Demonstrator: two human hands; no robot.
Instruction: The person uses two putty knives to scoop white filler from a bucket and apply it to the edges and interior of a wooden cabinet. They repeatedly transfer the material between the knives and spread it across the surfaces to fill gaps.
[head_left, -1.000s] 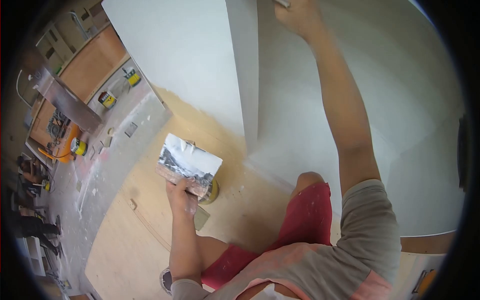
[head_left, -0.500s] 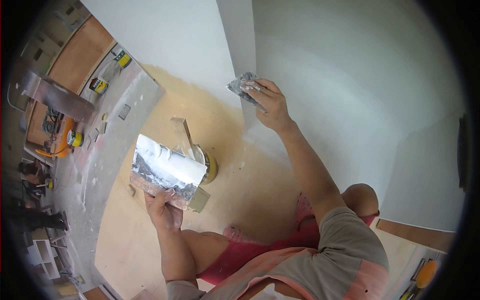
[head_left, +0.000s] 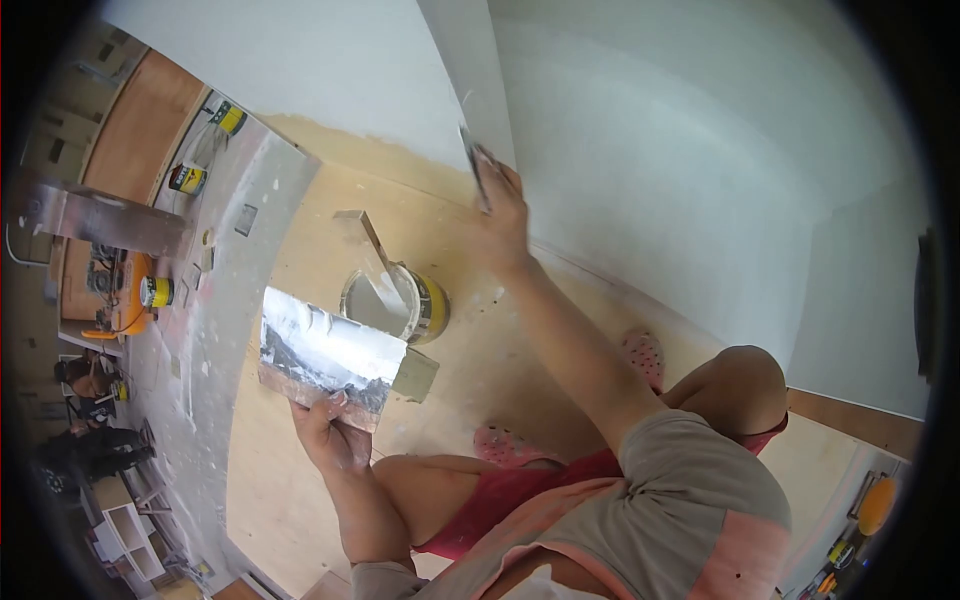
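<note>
my left hand point(head_left: 335, 435) pinches the near edge of a flat putty board point(head_left: 365, 352), thumb over the top, the other fingers mostly hidden beneath it. the board lies low in front of me, tilted, its face smeared with bright white putty point(head_left: 318, 328) and dark grey patches, with a brownish strip along the edge i grip. my right hand point(head_left: 502, 215) is raised higher and closed round a thin scraper point(head_left: 472, 160), which i see almost edge-on; the hand is a little blurred. the scraper points up toward the narrow grey panel point(head_left: 470, 70), at the corner between the two white surfaces, and i can't tell whether the blade touches it.

just beyond the board stands an open yellow and black bucket point(head_left: 434, 305), with a flat stick point(head_left: 368, 245) leaning in it and poking out over the rim. a greenish flat block point(head_left: 416, 377) shows just beside the board, below the bucket. my pink spotted clogs point(head_left: 505, 446) are on the tan plywood floor point(head_left: 300, 500). off to the left, on the grey concrete point(head_left: 215, 330), sit an orange machine point(head_left: 133, 290) and more yellow cans point(head_left: 157, 292).
</note>
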